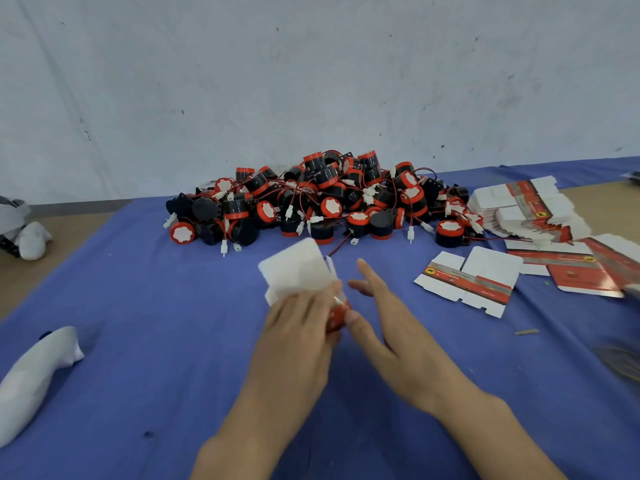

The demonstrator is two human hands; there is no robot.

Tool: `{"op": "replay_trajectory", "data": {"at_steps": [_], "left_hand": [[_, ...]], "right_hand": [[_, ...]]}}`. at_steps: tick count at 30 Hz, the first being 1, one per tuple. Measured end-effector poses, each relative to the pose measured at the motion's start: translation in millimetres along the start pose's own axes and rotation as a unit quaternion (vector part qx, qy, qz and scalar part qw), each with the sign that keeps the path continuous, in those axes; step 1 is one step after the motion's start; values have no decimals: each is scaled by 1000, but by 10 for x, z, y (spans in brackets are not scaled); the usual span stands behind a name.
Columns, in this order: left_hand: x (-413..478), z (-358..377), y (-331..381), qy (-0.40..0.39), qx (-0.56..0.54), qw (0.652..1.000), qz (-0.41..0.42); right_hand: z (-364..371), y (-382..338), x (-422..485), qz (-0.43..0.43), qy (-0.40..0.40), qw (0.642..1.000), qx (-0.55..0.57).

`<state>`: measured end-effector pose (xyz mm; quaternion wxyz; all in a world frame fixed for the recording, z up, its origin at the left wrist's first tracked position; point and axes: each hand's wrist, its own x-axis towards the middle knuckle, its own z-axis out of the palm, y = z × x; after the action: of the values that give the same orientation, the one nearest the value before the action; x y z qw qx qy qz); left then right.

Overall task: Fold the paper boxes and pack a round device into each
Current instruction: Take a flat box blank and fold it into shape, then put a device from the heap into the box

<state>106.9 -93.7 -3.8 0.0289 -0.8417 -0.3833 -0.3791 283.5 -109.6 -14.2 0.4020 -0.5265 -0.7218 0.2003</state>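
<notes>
Blue cloth is covering the surface point(138, 306); the left hand point(298, 330) fingers are gripping a half-folded paper box point(298, 271), while the right hand point(394, 337) fingers are lying straight, released, thumb touching it. Beyond the fingertips round devices point(329, 199) are lying heaped; flat boxes point(467, 282) are lying right of them.

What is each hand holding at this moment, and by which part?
The left hand grips a part-folded paper box round its lower end, white flaps open above. The right hand holds nothing; its thumb touches the box.

Left hand point(298, 329) grips with curled fingers; right hand point(391, 336) beside it reaches forward, fingers straight.
</notes>
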Motion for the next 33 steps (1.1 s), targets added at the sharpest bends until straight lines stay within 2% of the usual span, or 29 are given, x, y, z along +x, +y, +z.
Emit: {"op": "replay_trajectory", "data": {"at_steps": [1,3,8,11,15,19,22,25,28,31,33], "left_hand": [[-28,68,19,-23,55,997,51],[-71,175,76,-58,106,988,94],[-123,219,167,-63,28,990,127],[-114,123,247,-9,-4,990,140],[-81,-12,243,101,-65,992,50],[63,-53,170,129,-121,977,-122],[289,75,5,87,-183,947,-249],[596,342,-238,3,-161,943,-291],[895,652,-468,-102,-56,948,-298],[1112,854,-653,-195,62,925,-319],[1202,939,-748,-219,130,910,-326]], "right_hand": [[-4,24,8,22,0,999,30],[-24,46,38,52,-4,996,78],[-81,140,56,103,-34,988,111],[-123,193,71,109,-21,989,97],[-266,282,86,118,2,992,31],[-469,410,90,117,29,992,-29],[-619,474,91,119,47,991,-24],[-719,524,81,138,39,990,12],[-789,549,65,147,22,988,51],[-861,574,46,149,45,984,90],[-920,610,47,144,68,982,100]]}}
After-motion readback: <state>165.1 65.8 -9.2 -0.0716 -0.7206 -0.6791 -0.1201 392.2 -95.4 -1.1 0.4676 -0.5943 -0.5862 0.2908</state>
